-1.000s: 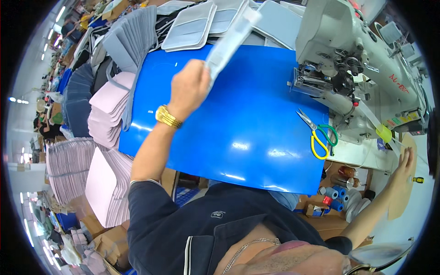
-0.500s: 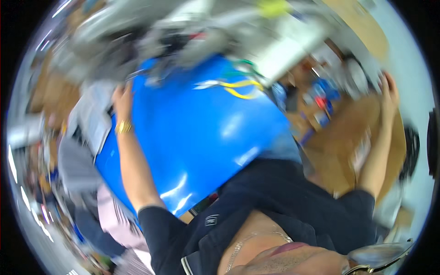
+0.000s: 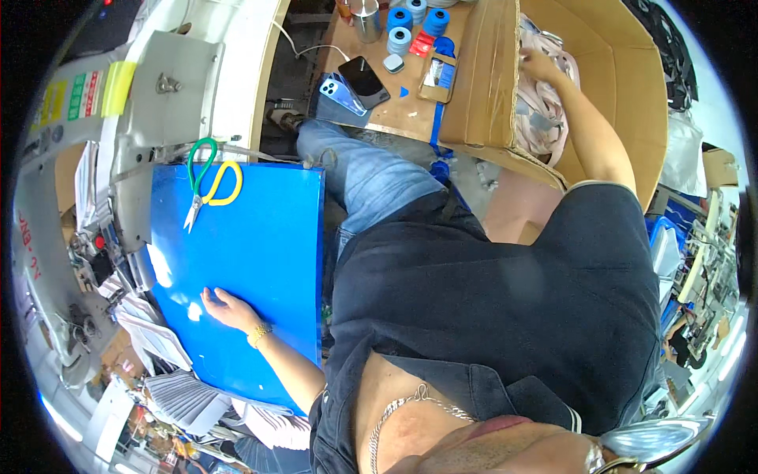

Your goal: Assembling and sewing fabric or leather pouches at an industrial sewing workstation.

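Note:
My left hand (image 3: 229, 308) is over the blue tabletop (image 3: 260, 261), fingers loosely stretched and nothing in it. Farther along that same top lie scissors (image 3: 197, 193) with one green and one yellow handle loop, well away from the hand. To the right, my right arm reaches over into a large cardboard box (image 3: 612, 95). Inside, my right hand (image 3: 540, 66) is at a heap of pale pink fabric pieces (image 3: 545, 118). Its fingertips are hidden against the box wall and the cloth, so any grip is unclear.
A sewing machine (image 3: 170, 87) stands beyond the blue top. Near the box, a board carries several blue thread cones (image 3: 399, 39), a dark phone (image 3: 364, 81), a blue phone (image 3: 341, 95) and a metal cup (image 3: 365, 21). Stacked grey fabric (image 3: 185, 399) sits at lower left.
The view has swung toward the right. My right hand has gone from outside, near the box's edge, into the fabric. My left hand has come back from the tabletop's far edge.

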`<state>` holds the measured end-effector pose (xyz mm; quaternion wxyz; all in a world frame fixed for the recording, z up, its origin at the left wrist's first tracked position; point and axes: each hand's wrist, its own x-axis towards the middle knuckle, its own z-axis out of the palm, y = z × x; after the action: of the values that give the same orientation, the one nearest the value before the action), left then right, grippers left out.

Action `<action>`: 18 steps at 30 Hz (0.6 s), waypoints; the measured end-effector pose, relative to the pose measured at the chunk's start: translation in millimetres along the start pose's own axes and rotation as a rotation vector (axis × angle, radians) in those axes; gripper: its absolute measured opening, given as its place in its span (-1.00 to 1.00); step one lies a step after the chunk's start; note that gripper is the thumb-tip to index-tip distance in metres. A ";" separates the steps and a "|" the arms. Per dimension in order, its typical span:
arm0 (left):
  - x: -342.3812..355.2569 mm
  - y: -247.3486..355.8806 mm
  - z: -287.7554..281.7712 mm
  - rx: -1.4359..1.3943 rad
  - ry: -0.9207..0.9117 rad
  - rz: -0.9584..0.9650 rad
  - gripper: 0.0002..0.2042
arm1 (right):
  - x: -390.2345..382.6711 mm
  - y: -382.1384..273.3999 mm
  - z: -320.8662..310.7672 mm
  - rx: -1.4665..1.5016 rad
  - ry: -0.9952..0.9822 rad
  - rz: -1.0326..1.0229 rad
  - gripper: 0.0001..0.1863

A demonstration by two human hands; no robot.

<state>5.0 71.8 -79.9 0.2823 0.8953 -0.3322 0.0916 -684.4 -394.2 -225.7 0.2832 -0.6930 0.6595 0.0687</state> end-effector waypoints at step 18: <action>7.0 9.8 15.9 0.072 -0.038 0.006 -0.59 | -14.1 0.3 -153.5 0.118 0.490 -0.004 -0.63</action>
<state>3.6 52.9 -86.2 0.2431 0.9055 -0.3367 0.0876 -729.1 -456.0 -91.8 0.1549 -0.6727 0.7098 -0.1405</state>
